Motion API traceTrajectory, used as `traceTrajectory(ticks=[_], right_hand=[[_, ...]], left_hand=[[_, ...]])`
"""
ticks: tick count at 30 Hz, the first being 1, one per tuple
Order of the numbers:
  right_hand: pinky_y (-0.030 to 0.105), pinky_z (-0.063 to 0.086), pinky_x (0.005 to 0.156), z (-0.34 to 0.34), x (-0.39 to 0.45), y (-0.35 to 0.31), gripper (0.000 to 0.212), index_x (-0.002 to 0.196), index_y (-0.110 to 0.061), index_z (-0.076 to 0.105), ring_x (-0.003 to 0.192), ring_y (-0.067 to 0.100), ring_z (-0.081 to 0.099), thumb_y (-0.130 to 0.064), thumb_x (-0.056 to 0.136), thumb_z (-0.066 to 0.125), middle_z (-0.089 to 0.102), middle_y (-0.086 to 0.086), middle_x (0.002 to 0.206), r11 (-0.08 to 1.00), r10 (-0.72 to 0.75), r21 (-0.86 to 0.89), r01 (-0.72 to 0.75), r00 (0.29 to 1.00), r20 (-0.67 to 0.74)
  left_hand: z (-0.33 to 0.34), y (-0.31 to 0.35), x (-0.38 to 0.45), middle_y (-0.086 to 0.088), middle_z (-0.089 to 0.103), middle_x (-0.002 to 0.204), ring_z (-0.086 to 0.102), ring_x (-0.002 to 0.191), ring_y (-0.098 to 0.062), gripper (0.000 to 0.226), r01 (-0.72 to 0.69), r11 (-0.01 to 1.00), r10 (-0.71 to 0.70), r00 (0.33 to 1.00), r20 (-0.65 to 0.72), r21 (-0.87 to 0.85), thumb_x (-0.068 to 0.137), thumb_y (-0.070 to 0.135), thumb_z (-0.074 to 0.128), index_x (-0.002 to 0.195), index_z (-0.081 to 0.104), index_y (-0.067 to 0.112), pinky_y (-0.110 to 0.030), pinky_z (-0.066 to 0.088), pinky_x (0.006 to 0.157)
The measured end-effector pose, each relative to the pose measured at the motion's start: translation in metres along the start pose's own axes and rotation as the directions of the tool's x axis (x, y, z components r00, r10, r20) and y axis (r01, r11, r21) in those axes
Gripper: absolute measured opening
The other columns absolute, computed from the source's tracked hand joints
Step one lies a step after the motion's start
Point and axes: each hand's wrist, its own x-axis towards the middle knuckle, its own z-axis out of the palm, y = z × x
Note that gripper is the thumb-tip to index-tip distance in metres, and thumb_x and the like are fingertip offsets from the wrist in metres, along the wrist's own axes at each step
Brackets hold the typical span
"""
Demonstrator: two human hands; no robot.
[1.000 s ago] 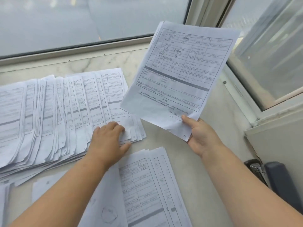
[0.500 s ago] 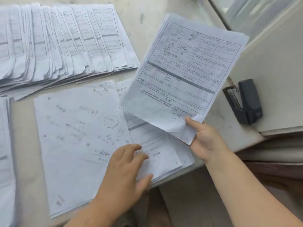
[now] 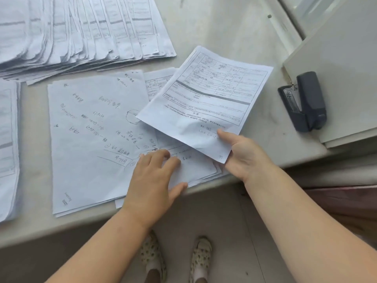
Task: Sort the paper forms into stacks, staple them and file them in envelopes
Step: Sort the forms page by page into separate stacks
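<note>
Right hand has lowered the form, thumb-pinched at its bottom corner, over the near stack on the counter, left hand flat with fingers straight on that stack beside the handwritten sheet, stapler to the right

Printed form was pinched at lower corner, tilted, fanning up-left from grip. Small stack lay flat beneath grip. Fanned stack lay well beyond.
</note>
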Motion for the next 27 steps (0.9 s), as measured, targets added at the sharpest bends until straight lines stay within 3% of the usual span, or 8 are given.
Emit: traceTrajectory(ticks=[4,8,13,17,21,24,26,27], right_hand=[[0.047,0.056,0.085,-0.007,0.002,0.001,0.032,0.127,-0.002,0.059,0.108,0.033,0.066,-0.003,0.095,0.054,0.068,0.016,0.120,0.998,0.009,-0.065,-0.007,0.999,0.035],[0.046,0.056,0.086,-0.013,0.002,0.001,0.033,0.127,-0.004,0.059,0.107,0.031,0.067,-0.005,0.094,0.056,0.068,0.014,0.119,0.997,-0.007,-0.083,0.011,0.999,0.047],[0.049,0.051,0.085,-0.013,-0.003,-0.003,0.016,0.105,-0.015,0.066,0.087,0.025,0.070,-0.014,0.098,0.052,0.073,0.005,0.102,0.997,-0.016,-0.079,0.024,0.994,0.105],[0.046,0.056,0.078,-0.010,-0.006,0.000,0.023,0.118,-0.013,0.063,0.098,0.028,0.069,-0.011,0.098,0.051,0.070,0.009,0.117,0.996,-0.017,-0.089,0.027,0.994,0.105],[0.040,0.060,0.074,-0.008,-0.011,-0.002,0.032,0.126,-0.010,0.061,0.103,0.025,0.068,-0.010,0.096,0.050,0.068,0.009,0.122,0.994,-0.040,-0.090,0.057,0.984,0.176],[0.039,0.057,0.087,-0.007,-0.024,-0.007,0.030,0.110,-0.013,0.072,0.105,0.022,0.069,-0.013,0.086,0.054,0.070,0.007,0.117,0.990,-0.054,-0.103,0.093,0.943,0.329],[0.036,0.057,0.087,-0.006,-0.032,-0.007,0.031,0.106,-0.012,0.074,0.102,0.021,0.070,-0.012,0.082,0.055,0.072,0.007,0.114,0.979,-0.010,-0.184,0.089,0.920,0.393],[0.035,0.058,0.086,-0.005,-0.032,-0.003,0.032,0.111,-0.008,0.071,0.101,0.022,0.070,-0.009,0.083,0.056,0.071,0.010,0.114,0.959,0.030,-0.271,0.080,0.925,0.380]], left_hand=[[-0.003,-0.011,-0.015,-0.012,0.040,0.140,0.036,0.133,-0.034,0.068,0.095,0.993,-0.085,0.987,-0.137,0.068,0.076,0.056,0.054,0.130,0.049,0.016,-0.055,0.020,0.112],[-0.005,-0.016,-0.024,-0.007,0.025,0.155,0.017,0.144,-0.029,0.087,0.403,0.914,-0.402,0.915,-0.022,0.040,0.072,0.061,0.070,0.142,0.038,0.020,-0.055,0.011,0.116],[-0.007,-0.016,-0.021,-0.007,0.030,0.154,0.023,0.143,-0.027,0.077,0.411,0.910,-0.409,0.912,-0.041,0.051,0.080,0.052,0.067,0.143,0.041,0.016,-0.049,0.019,0.115],[-0.016,-0.028,-0.027,-0.008,0.047,0.143,0.049,0.127,-0.029,0.055,0.397,0.917,-0.390,0.911,-0.133,0.034,0.084,0.022,0.069,0.134,0.051,0.010,-0.044,0.045,0.092],[-0.022,-0.054,-0.043,-0.006,0.062,0.122,0.057,0.107,-0.023,0.043,0.363,0.917,-0.395,0.884,-0.250,-0.163,0.081,-0.009,0.056,0.118,0.063,0.012,-0.028,0.044,0.083],[-0.030,-0.052,-0.045,-0.004,0.059,0.087,0.050,0.073,-0.013,0.018,0.417,0.638,-0.717,0.628,-0.302,-0.647,0.098,0.009,0.051,0.086,0.057,0.021,-0.020,0.037,0.066],[-0.035,-0.047,-0.044,-0.001,0.060,0.100,0.058,0.077,0.001,0.008,0.316,0.383,-0.882,0.405,-0.242,-0.868,0.099,0.014,0.052,0.103,0.059,0.016,-0.007,0.041,0.068],[-0.037,-0.047,-0.045,0.000,0.059,0.104,0.058,0.074,0.011,0.010,0.278,0.351,-0.908,0.336,-0.252,-0.894,0.099,0.013,0.053,0.107,0.057,0.015,-0.002,0.040,0.070]])
